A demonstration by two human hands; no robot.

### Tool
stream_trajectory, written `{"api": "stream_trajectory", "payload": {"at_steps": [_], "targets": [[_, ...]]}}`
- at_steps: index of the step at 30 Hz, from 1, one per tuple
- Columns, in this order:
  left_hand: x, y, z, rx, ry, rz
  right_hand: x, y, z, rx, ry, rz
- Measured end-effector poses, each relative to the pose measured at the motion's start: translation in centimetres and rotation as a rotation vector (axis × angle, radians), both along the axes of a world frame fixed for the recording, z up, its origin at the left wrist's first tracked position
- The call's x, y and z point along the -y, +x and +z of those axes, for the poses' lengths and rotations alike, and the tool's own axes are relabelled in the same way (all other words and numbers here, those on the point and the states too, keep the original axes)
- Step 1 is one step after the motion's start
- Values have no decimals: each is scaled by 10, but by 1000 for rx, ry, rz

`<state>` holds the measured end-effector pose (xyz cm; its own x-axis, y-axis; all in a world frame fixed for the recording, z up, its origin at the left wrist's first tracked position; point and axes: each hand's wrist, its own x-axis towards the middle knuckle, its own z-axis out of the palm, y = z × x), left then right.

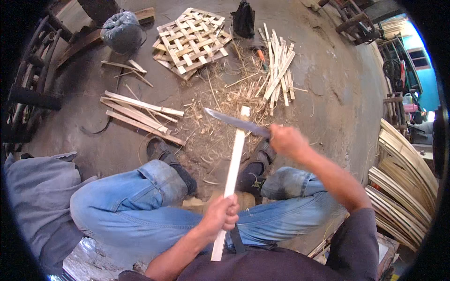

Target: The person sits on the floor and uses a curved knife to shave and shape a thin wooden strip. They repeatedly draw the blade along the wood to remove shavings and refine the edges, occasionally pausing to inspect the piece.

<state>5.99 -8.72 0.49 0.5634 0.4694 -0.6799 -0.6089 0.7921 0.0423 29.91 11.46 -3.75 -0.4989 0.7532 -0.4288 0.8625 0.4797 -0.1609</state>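
Note:
My left hand (219, 216) is closed around a pale wooden strip (233, 174), gripping it toward its lower end. The strip slants away from my lap, its far end above the floor between my feet. A long knife (234, 121) crosses it near that far end, blade pointing left. My right hand (288, 142) is wrapped round the knife's handle, which is mostly hidden by the fingers. The blade appears to touch the strip, lying across its upper face.
Wood shavings (239, 100) litter the floor ahead. Split strips (140, 114) lie at left, more strips (280, 65) at right. Woven lattice panels (192, 40) are stacked beyond, beside a black bag (243, 19) and a grey plastic bundle (123, 33). Long slats (403, 168) lean at far right.

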Motion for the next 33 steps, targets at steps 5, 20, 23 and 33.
{"api": "stream_trajectory", "payload": {"at_steps": [5, 20, 23, 33], "targets": [[10, 1, 1, -173, -28, -26, 48, -40, 21, -164, -23, 625], [13, -3, -18, -209, -127, -35, 96, -49, 27, -268, -182, 364], [9, 2, 3, -264, -53, -32, 50, -26, 36, -142, -116, 315], [15, 2, -18, -128, -38, -32, 57, -38, 16, -155, -158, 195]]}}
